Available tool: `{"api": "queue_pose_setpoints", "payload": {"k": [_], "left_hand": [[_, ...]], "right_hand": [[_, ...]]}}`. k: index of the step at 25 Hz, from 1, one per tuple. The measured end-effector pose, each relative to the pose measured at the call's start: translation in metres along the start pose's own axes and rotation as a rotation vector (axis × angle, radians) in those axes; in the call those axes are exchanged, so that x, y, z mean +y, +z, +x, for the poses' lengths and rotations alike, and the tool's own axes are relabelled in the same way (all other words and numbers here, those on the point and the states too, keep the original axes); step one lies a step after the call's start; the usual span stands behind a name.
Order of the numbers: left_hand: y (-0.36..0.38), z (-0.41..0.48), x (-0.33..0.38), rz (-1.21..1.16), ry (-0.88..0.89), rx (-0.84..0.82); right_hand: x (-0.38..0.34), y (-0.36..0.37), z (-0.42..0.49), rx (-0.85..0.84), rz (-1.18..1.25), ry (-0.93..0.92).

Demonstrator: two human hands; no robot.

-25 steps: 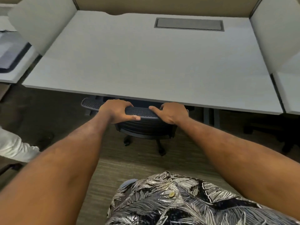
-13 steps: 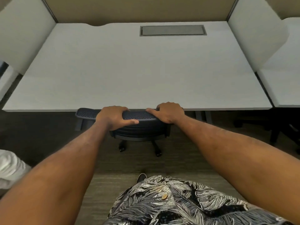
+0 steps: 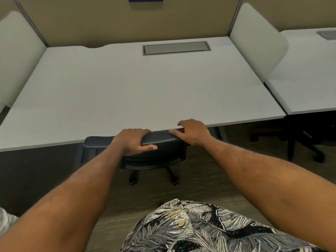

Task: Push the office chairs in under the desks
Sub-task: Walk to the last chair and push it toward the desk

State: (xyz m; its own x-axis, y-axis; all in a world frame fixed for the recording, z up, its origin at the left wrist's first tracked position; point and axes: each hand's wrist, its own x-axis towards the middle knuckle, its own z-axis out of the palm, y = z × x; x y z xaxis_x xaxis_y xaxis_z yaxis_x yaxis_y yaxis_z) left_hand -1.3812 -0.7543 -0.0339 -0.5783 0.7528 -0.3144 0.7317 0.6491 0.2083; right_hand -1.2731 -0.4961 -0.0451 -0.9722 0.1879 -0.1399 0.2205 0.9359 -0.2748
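Chair (image 3: pixel 154 151) sits dead ahead, its top rail running left-right, parallel to the desk (image 3: pixel 127 91) edge and already at that edge; seat is under the desk, casters just outside. Left hand (image 3: pixel 132 141) is wrapped over the rail, fingers curled on it, thumb along the near face. Right hand (image 3: pixel 192 131) rests on the rail's right end, fingers loosely spread, tips touching the desk edge. Both hands equally near. Remaining travel looks small: straight forward push.
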Motion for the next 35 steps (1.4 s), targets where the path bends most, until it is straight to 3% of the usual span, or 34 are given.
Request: {"api": "queue_pose_setpoints", "payload": {"k": [3, 6, 10, 12, 15, 22, 29, 35], "left_hand": [[-0.006, 0.014, 0.013, -0.180, 0.002, -0.129], [-0.011, 0.044, 0.049, -0.278, 0.075, -0.153], [0.000, 0.083, 0.143, 0.005, 0.363, 0.115], [0.012, 0.094, 0.202, 0.125, 0.517, 0.171], [0.039, 0.097, 0.282, 0.205, 0.654, 0.121], [0.112, 0.099, 0.423, 0.373, 0.761, -0.011], [0.169, 0.089, 0.604, 0.349, 0.881, -0.062], [0.175, 0.112, 0.718, 0.392, 0.936, -0.046]], "right_hand": [[0.034, -0.004, -0.037, 0.122, 0.170, 0.128], [0.070, 0.000, -0.085, 0.133, 0.207, 0.354], [0.105, 0.008, -0.162, 0.135, 0.191, 0.593], [0.117, 0.011, -0.202, 0.165, 0.209, 0.684], [0.136, 0.018, -0.261, 0.222, 0.258, 0.787], [0.219, 0.039, -0.425, 0.264, 0.361, 1.064], [0.328, 0.028, -0.563, 0.178, 0.319, 1.113], [0.427, 0.007, -0.617, 0.160, 0.284, 1.126]]}}
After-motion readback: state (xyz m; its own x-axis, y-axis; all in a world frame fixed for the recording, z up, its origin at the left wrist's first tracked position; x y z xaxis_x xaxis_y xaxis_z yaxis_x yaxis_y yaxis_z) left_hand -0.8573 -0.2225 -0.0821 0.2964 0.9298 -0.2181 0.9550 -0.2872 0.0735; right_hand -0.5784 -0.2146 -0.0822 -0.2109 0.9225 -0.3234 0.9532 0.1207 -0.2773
